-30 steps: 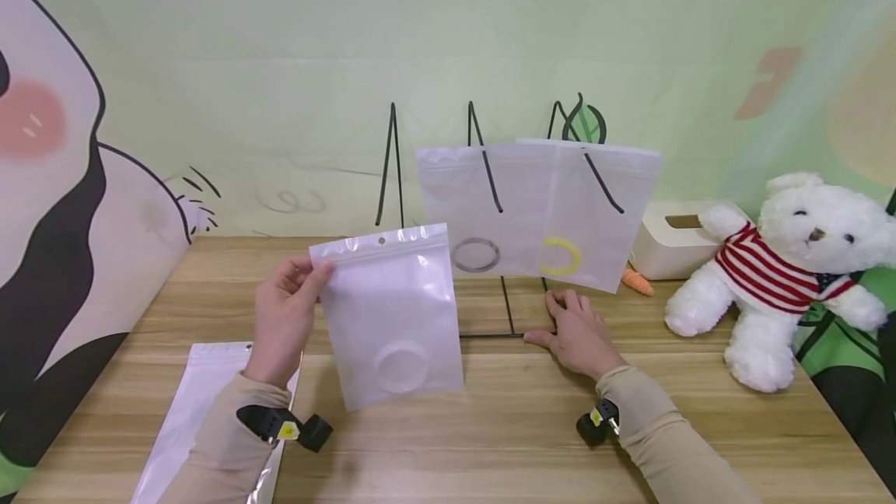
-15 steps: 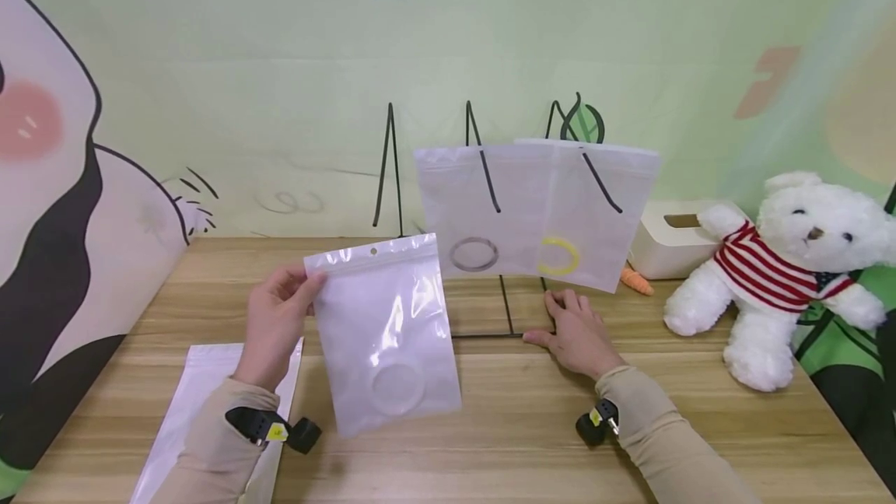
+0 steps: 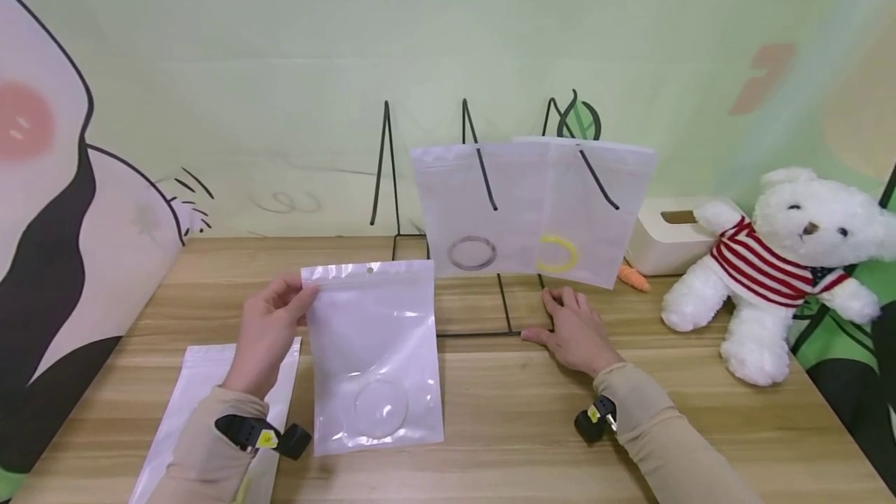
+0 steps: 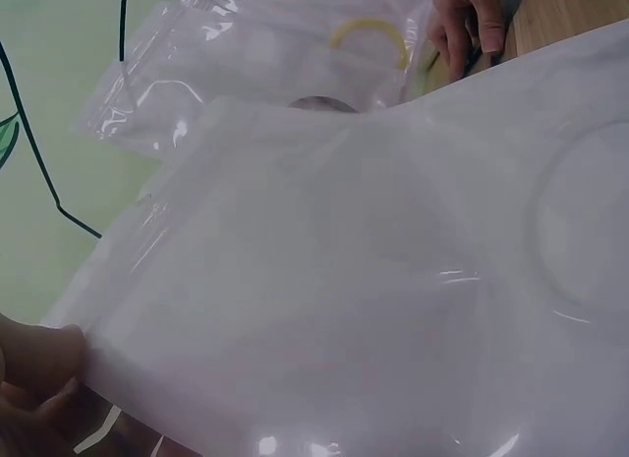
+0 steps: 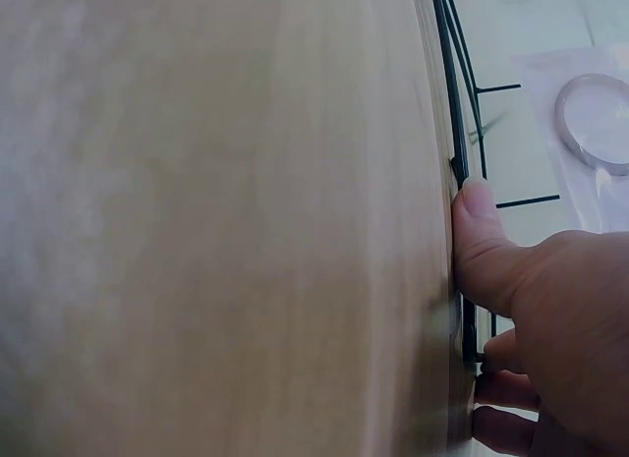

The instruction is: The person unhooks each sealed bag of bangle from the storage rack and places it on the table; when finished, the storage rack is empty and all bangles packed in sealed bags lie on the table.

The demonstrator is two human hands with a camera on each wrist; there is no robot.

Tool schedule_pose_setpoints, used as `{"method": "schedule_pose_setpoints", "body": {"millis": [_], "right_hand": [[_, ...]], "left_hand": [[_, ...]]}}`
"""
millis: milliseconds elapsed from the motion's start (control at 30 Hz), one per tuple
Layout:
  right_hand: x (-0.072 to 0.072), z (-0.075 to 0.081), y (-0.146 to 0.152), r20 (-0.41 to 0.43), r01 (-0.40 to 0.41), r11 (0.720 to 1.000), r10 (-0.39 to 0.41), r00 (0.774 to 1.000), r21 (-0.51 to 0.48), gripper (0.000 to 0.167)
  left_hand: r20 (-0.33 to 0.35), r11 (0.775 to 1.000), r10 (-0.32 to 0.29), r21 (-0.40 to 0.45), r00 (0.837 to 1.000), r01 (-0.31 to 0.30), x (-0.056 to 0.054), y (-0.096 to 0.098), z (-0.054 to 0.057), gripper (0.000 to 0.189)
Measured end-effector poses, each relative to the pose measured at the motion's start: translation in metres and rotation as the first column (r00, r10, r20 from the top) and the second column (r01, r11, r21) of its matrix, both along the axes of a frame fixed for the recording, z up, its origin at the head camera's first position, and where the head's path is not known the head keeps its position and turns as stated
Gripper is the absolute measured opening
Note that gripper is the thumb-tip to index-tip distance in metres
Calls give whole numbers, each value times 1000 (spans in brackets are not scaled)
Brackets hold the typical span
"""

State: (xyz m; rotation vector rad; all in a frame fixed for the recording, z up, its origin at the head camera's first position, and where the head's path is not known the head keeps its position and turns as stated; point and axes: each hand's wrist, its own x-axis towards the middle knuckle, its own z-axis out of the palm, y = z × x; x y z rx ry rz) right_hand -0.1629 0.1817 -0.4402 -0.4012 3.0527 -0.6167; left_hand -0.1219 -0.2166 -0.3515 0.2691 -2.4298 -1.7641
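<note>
My left hand (image 3: 269, 329) pinches a white zip-lock bag (image 3: 374, 333) by its upper left edge, holding it up above the table. A pale ring shows through the bag near its bottom. My right hand (image 3: 574, 333) grips the front right corner of the base of a black wire display rack (image 3: 476, 334), with the thumb along the front bar in the right wrist view. Two more bags hang on the rack's hooks: one bag with a grey ring (image 3: 472, 253) and one with a yellow ring (image 3: 558, 253). The rack's left hook (image 3: 385, 162) bears nothing.
Another white bag (image 3: 199, 387) lies on the wooden table under my left forearm. At the right sit a white plush bear (image 3: 759, 278) in a striped shirt, a white tissue box (image 3: 672, 239) and a small orange carrot toy (image 3: 633, 278). A printed backdrop (image 3: 245, 61) rises behind.
My left hand has lowered the bag and drawn it slightly left, and the bag hangs straighter. The right hand keeps its grip on the rack. The head view has shifted a little.
</note>
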Motion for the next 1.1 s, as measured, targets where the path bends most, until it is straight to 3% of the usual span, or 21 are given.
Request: {"method": "schedule_pose_setpoints", "body": {"millis": [500,767,1100], "right_hand": [[0,3,-2,-1,-2,1000,2,1000,-3,81],[1,2,-3,-2,-3,1000,3,1000,-1,81],[0,0,-2,-13,-4,1000,4,1000,5,82]], "left_hand": [[8,997,-78,-23,997,78,4,-5,-2,27],[61,996,-78,-34,995,80,5,-9,-4,32],[137,985,-130,-94,982,143,5,-15,-8,28]]}}
